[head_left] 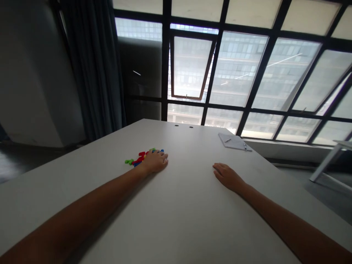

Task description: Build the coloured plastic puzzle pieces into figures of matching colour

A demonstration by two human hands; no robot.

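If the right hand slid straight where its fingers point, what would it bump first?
Nothing close by: the right hand faces free white tabletop. Farther on, the left hand and plastic toy pieces seem near that line, but depth is unclear.

On the table, a cluster of small pieces lies to the left, partly covered by the left hand, with the right hand well apart to the right. Beyond the right hand lies a notepad. Windows stand behind the table, a curtain to their left.
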